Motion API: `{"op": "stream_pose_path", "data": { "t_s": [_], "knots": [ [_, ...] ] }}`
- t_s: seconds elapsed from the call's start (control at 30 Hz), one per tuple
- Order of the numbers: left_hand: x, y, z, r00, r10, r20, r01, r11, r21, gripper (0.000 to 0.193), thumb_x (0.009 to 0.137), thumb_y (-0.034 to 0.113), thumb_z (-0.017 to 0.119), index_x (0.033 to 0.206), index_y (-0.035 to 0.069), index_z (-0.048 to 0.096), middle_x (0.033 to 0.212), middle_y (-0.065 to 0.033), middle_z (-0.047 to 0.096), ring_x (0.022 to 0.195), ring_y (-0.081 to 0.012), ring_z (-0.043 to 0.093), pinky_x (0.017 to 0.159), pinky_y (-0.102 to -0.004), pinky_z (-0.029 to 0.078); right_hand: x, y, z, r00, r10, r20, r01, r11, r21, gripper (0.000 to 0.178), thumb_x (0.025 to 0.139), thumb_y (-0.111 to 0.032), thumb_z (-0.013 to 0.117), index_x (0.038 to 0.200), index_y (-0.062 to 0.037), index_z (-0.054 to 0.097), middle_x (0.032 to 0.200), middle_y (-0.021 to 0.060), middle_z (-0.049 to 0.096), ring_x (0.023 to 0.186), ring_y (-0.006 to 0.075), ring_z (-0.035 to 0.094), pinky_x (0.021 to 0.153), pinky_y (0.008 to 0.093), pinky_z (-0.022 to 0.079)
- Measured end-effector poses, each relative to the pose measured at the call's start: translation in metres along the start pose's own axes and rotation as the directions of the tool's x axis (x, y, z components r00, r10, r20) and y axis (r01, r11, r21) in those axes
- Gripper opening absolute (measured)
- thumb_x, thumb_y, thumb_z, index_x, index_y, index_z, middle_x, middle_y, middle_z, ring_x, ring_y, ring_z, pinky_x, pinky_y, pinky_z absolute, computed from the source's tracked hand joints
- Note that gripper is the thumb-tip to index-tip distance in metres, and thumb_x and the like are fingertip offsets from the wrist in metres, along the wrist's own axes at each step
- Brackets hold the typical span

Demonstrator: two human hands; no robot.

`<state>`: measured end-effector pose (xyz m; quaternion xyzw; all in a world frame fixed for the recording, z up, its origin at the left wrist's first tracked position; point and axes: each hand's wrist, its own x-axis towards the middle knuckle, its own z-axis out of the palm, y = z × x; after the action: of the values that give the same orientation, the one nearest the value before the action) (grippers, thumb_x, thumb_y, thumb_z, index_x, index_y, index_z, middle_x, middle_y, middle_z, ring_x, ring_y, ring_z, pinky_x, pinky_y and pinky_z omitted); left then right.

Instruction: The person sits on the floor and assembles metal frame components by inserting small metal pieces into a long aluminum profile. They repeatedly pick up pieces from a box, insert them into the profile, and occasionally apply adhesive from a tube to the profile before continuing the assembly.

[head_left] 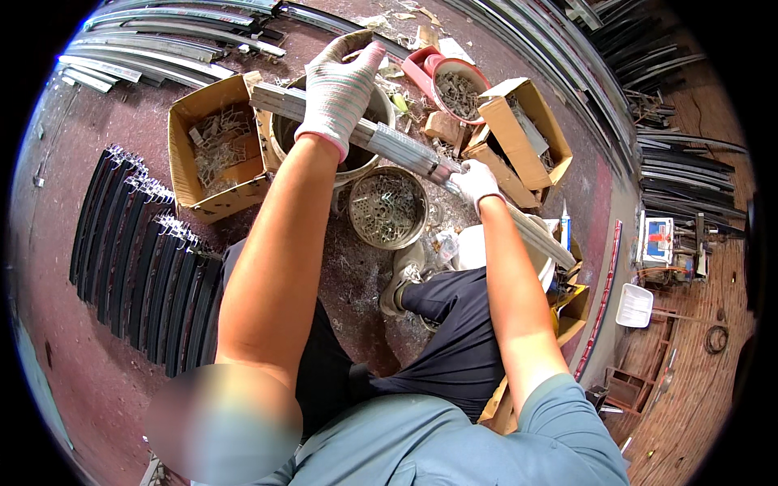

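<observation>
A long bundle of silvery metal strips [405, 150] slants across in front of me, from upper left to lower right. My right hand [476, 185], in a whitish glove, is closed round the bundle right of its middle. My left hand [334, 101], in a striped glove with dark fingertips, is over the bundle's upper-left part. Its thumb and fingers curl toward each other in a pinch; anything between them is too small to make out. Below the bundle stands a round tin [387, 235] of small metal pieces. A larger bucket [381, 109] is partly hidden behind my left hand.
An open cardboard box [223, 206] with metal bits stands left; another cardboard box [519, 142] stands right, near a red-rimmed basin [485, 81] of small pieces. Dark curved strips [138, 259] lie in rows at left. More long strips [162, 44] lie at the back.
</observation>
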<state>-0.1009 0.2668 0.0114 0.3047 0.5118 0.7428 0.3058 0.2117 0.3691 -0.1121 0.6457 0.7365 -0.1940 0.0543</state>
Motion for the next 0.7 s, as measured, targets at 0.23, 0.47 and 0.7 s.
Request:
{"op": "stream_pose_path", "data": {
  "t_s": [0.23,0.47,0.7],
  "knots": [
    [-0.008,-0.010,0.013,1.000,-0.017,0.024,0.017,1.000,0.011,0.033,0.090,0.022,0.078,0.119,0.005,0.074,0.104,-0.0010,0.073,0.091,-0.0089,0.064,0.081,-0.0229,0.051,-0.045,-0.040,0.011,0.990,-0.040,-0.138,0.012,0.981,-0.196,0.096,0.067,-0.042,0.088,0.150,-0.0191,0.044,0.142,0.0221,0.047,0.120,0.0409,0.060,0.101,0.0458,0.052],
    [-0.014,-0.012,0.015,0.996,-0.030,0.079,0.023,0.996,0.086,0.041,0.089,0.025,0.077,0.119,-0.002,0.070,0.108,-0.0088,0.074,0.097,-0.0134,0.067,0.088,-0.0263,0.053,-0.053,-0.041,0.021,0.961,-0.150,-0.232,0.092,0.966,-0.243,0.058,0.074,-0.035,0.084,0.124,-0.0217,0.057,0.125,0.0169,0.057,0.106,0.0393,0.065,0.087,0.0501,0.056],
    [-0.017,-0.004,0.014,0.995,-0.056,0.086,0.047,0.994,0.099,0.042,0.090,0.025,0.076,0.120,-0.003,0.069,0.110,-0.0091,0.073,0.098,-0.0135,0.067,0.089,-0.0265,0.052,-0.055,-0.041,0.023,0.947,-0.200,-0.252,0.126,0.952,-0.279,0.052,0.075,-0.035,0.083,0.118,-0.0199,0.059,0.119,0.0145,0.060,0.104,0.0383,0.066,0.083,0.0508,0.057]
  ]
}}
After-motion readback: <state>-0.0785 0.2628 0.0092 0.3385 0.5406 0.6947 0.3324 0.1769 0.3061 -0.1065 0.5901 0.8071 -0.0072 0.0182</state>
